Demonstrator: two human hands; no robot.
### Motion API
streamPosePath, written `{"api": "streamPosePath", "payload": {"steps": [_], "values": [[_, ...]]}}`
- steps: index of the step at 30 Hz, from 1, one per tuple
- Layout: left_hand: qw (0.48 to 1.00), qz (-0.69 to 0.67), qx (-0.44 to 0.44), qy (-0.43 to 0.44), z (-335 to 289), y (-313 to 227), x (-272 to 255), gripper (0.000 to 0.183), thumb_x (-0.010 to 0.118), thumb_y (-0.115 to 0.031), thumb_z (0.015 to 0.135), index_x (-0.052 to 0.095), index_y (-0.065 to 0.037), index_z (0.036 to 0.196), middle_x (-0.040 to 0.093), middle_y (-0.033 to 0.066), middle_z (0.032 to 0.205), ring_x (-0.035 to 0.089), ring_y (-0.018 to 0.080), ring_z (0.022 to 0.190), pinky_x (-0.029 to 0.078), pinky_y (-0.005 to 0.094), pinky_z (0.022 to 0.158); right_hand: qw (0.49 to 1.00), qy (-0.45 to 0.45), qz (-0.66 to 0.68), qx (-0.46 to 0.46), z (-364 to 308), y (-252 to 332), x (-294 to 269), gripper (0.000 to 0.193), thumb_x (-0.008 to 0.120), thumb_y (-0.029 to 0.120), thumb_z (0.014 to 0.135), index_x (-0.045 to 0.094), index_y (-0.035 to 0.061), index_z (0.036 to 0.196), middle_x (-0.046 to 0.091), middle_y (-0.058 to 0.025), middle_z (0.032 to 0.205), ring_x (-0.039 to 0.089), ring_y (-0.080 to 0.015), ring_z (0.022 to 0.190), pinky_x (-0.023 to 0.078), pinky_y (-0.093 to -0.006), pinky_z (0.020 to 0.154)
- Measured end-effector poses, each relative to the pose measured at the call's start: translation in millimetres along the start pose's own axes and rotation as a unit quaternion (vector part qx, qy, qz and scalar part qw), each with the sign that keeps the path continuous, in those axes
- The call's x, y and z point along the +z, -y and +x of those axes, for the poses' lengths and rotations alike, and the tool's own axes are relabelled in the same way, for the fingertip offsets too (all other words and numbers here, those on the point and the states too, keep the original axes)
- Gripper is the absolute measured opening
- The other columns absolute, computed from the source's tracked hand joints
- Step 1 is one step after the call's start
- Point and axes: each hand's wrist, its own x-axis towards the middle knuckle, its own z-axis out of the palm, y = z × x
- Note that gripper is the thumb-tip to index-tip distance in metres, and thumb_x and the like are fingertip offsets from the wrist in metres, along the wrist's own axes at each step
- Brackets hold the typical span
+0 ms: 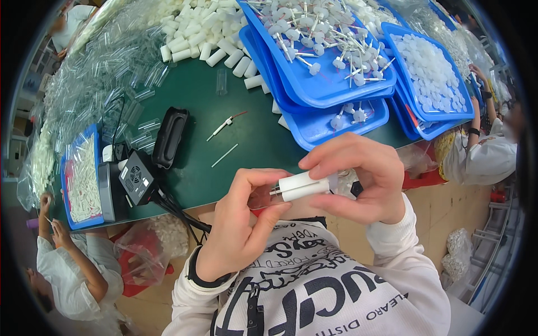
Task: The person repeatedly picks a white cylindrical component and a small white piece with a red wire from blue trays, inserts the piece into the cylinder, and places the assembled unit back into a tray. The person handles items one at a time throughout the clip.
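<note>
Just past the table's near edge, both my hands meet over a white cylinder with a lengthwise slit and small metal-looking bits at its left end. My right hand grips it with thumb and fingers at its right end. My left hand is closed around a clear tube, whose right end lies close to the cylinder; whether one is inside the other I cannot tell. On the green table ahead lie a thin white stick with a red wire and a plain white stick.
Left stand a black open case, a black boxy device with cables, and a blue tray of white sticks. Clear tubes and white cylinders are heaped behind. Stacked blue trays stand right. Other people work on both sides.
</note>
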Motion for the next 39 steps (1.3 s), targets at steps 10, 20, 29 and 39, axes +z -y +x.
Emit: {"api": "streamPosePath", "payload": {"steps": [10,20,29,39], "values": [[0.979,0.202,0.034,0.009,-1.9,-7.5,1.6,0.027,0.062,0.003,0.081,0.055,0.003,0.106,0.059,0.0115,0.092,0.061,0.0186,0.076,0.050,0.0286,0.067,0.994,0.091,-0.039,0.051,-1.6,0.6,-5.4,0.019,0.074,0.006,0.072,0.067,0.0013,0.088,0.067,-0.0090,0.086,0.066,-0.0221,0.070,0.053,-0.0271,0.063],[0.983,0.127,0.033,-0.130,-5.3,-4.0,11.0,0.035,0.074,0.002,0.070,0.061,0.003,0.103,0.065,0.0117,0.089,0.063,0.0188,0.075,0.050,0.0263,0.066,0.985,-0.011,0.077,0.154,-18.1,-6.0,-0.4,0.025,0.073,0.001,0.072,0.070,-0.0018,0.097,0.069,-0.0127,0.084,0.066,-0.0164,0.072,0.053,-0.0249,0.068],[0.966,0.175,0.152,-0.117,-6.6,3.2,7.4,0.035,0.077,0.003,0.067,0.063,0.004,0.099,0.067,0.0151,0.088,0.063,0.0230,0.068,0.049,0.0277,0.057,0.996,0.011,0.034,0.082,-20.2,-2.4,16.9,0.029,0.074,0.000,0.071,0.070,0.0005,0.099,0.068,-0.0124,0.084,0.065,-0.0190,0.066,0.051,-0.0257,0.058],[0.942,0.263,0.191,-0.085,-11.0,4.2,14.4,0.036,0.072,0.007,0.065,0.063,0.005,0.100,0.065,0.0163,0.089,0.058,0.0242,0.064,0.048,0.0292,0.056,0.997,0.073,-0.030,0.010,-27.3,-7.7,11.0,0.029,0.075,-0.001,0.068,0.070,0.0015,0.097,0.067,-0.0092,0.078,0.064,-0.0165,0.061,0.048,-0.0248,0.050]]}}
